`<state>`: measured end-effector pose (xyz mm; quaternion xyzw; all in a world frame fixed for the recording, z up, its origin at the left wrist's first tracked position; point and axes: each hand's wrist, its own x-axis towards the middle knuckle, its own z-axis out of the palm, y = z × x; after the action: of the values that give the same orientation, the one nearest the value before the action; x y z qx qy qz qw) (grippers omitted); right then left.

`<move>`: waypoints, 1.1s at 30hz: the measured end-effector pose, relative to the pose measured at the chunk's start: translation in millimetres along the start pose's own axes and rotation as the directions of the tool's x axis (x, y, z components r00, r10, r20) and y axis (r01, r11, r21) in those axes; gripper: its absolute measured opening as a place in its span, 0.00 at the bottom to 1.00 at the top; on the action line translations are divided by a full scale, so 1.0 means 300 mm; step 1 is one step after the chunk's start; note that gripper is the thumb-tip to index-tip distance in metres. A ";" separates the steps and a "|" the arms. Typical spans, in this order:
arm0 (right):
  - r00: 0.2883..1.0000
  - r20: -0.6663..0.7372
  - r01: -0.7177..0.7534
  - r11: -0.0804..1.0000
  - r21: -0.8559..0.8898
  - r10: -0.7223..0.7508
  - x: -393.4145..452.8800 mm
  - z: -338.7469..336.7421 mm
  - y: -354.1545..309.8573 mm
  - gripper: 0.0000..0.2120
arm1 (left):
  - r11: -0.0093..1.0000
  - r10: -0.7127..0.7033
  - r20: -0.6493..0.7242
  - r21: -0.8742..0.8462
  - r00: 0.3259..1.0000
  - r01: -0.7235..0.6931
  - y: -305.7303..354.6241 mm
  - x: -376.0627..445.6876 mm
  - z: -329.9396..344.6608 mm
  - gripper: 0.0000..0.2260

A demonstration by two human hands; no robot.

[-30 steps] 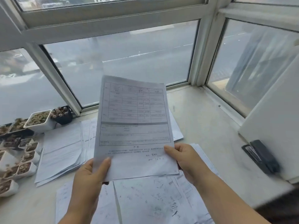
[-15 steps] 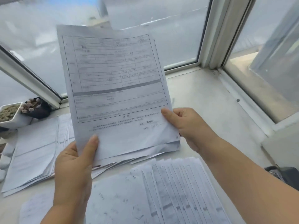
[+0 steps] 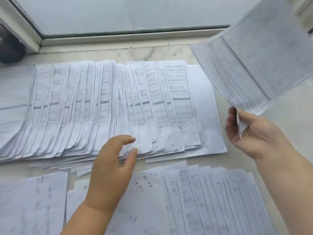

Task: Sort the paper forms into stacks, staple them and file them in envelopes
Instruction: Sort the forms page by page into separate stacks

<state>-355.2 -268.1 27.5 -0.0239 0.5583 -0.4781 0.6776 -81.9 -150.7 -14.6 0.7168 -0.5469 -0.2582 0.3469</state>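
Windowsill point(image 3: 152, 51), right hand point(image 3: 254, 133) fingers pinching lifted form point(image 3: 259, 60), left hand point(image 3: 111, 168) relaxed over fanned forms point(image 3: 105, 106)

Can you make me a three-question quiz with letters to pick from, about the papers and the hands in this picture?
1. Where is the long fanned row of white printed paper forms?
A. On the pale stone sill below the window
B. On a chair
C. Inside an envelope

2. How many hands hold paper?
A. None
B. One
C. Two

3. What is the left hand doing?
A. Gripping a stapler
B. Making a fist
C. Reaching over the row's near edge with relaxed fingers, holding nothing

Answers:
1 A, the row lies flat on the sill under the window frame.
2 B, only the right hand pinches the lifted white printed sheets.
3 C, its fingers are loose and spread above the sheet edges.
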 end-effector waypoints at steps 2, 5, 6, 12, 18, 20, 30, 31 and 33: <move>0.995 0.082 -0.064 0.995 0.073 0.057 -0.001 0.051 0.048 0.11 | 0.983 0.111 0.076 0.136 0.991 -0.120 -0.062 0.000 0.034 0.12; 0.960 0.238 -0.156 0.988 0.010 0.149 0.009 0.135 0.141 0.15 | 0.965 0.099 0.095 0.232 0.991 -0.119 -0.115 0.015 0.076 0.14; 0.949 0.266 -0.169 0.985 -0.028 0.170 0.015 0.159 0.171 0.16 | 0.971 0.074 0.094 0.222 0.993 -0.093 -0.123 0.018 0.084 0.15; 0.947 0.266 -0.129 0.973 -0.193 0.178 0.030 0.233 0.235 0.13 | 0.947 0.101 0.102 0.295 0.990 -0.127 -0.118 0.027 0.110 0.23; 0.964 0.215 -0.104 0.968 -0.228 0.154 0.052 0.173 0.183 0.21 | 0.942 0.227 0.138 0.220 0.964 -0.253 -0.062 0.050 0.151 0.24; 0.960 0.228 -0.111 0.970 -0.216 0.161 0.057 0.162 0.182 0.21 | 0.951 0.174 0.130 0.235 0.976 -0.201 -0.037 0.056 0.189 0.26; 0.919 0.286 -0.166 0.924 -0.344 0.272 0.071 0.209 0.242 0.08 | 0.979 0.113 0.064 0.162 0.992 -0.122 -0.028 0.070 0.213 0.14; 0.914 0.295 -0.167 0.920 -0.354 0.280 0.070 0.219 0.246 0.08 | 0.986 0.098 0.051 0.132 0.994 -0.104 -0.031 0.073 0.203 0.10; 0.904 0.309 -0.170 0.913 -0.371 0.294 0.069 0.245 0.259 0.08 | 0.999 0.029 -0.017 0.031 0.999 -0.028 -0.033 0.075 0.185 0.04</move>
<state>-251.4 -276.8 -4.3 -0.1581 0.4971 -0.2781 0.8066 -111.5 -182.8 -56.8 0.7165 -0.5580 -0.2384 0.3441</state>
